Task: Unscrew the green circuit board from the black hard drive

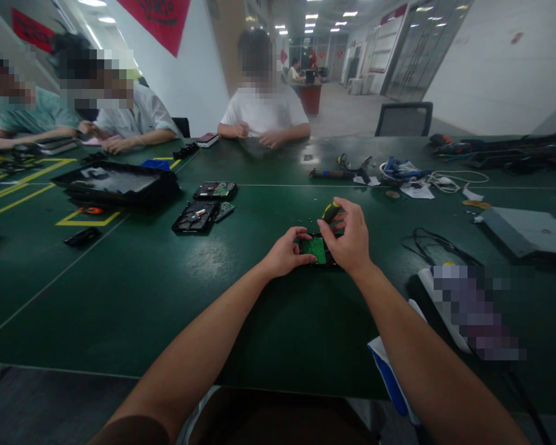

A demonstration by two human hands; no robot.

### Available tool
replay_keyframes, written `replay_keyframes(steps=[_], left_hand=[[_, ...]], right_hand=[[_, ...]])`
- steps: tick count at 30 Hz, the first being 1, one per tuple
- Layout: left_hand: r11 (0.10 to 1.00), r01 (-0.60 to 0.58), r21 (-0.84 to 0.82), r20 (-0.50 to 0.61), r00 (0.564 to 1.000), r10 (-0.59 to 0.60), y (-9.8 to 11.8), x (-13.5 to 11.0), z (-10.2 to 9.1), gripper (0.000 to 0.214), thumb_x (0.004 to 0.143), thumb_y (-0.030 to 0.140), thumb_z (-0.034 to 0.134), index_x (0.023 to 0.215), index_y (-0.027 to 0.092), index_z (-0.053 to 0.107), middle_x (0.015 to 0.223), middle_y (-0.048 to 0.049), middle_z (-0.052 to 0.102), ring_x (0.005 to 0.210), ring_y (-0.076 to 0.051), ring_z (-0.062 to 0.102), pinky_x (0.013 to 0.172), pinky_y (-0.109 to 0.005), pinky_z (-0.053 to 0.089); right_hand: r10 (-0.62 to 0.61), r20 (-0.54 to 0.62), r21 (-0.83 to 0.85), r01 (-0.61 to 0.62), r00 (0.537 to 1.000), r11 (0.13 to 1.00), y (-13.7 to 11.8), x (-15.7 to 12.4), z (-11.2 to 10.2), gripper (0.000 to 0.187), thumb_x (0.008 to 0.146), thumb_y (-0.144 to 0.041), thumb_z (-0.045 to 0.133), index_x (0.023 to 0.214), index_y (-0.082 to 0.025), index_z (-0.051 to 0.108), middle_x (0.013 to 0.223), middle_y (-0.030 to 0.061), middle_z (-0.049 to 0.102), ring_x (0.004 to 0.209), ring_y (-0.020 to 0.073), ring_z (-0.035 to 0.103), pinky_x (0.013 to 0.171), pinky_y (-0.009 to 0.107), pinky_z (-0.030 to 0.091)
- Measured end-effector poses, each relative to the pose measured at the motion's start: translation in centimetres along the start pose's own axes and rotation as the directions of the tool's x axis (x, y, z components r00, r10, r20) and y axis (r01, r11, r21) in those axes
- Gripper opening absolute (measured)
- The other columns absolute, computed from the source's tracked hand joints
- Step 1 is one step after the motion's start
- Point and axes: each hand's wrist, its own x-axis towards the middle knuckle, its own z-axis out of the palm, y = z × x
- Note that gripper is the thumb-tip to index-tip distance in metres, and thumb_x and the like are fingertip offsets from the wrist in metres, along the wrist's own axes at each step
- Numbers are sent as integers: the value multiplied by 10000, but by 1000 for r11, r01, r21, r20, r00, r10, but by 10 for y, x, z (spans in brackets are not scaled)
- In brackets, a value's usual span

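Note:
A hard drive with a green circuit board (314, 249) lies flat on the green table in front of me. My left hand (288, 250) grips its left end, thumb on the near edge and fingers on the far one. Above the drive's right part, my right hand (349, 236) is closed around a screwdriver with a yellow-and-black handle (330, 212). The screwdriver's shaft and tip are hidden behind my fingers. Several tiny screws (306, 220) lie on the table just beyond the drive.
Further left lie an opened drive casing (195, 217), another drive (215, 190) and a black tray (120, 182). On the right are a grey metal box (530, 228), a black cable (445, 244) and a blue-and-white cloth item (389, 377). Several people sit across the table.

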Motion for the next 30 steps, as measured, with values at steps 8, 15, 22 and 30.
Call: replay_keyframes(steps=[8,15,22,30], left_hand=[[1000,-2,-13,8,1000,2,0,-1,1,789,751,236,877,1401,184,433,1363,-151,609,602,-40,519,561,-226,456],[1000,9,-15,2,1000,-9,0,-1,1,795,744,243,881,1399,186,434,1366,-147,607,605,-38,513,565,-228,451],[1000,5,-9,7,1000,-5,1,-1,1,784,750,266,876,1394,182,437,1361,-151,611,601,-45,528,565,-246,459],[1000,4,9,2,1000,-4,-2,1,1,801,739,278,887,1396,188,438,1363,-143,614,610,-44,524,585,-243,468]], right_hand=[[-21,15,14,21,1000,1000,-2,0,-2,576,924,-254,628,1470,-286,449,1355,128,550,961,239,687,702,397,659],[-17,34,20,16,999,1000,-3,0,-1,583,938,-241,595,1492,-297,425,1390,123,556,984,242,703,748,410,666],[-11,28,7,11,1000,1000,-4,1,-2,550,923,-270,640,1445,-291,468,1308,115,569,930,227,689,668,378,652],[-9,53,30,7,999,1000,-4,1,-2,584,925,-248,625,1475,-306,436,1340,115,553,942,227,690,697,393,663]])
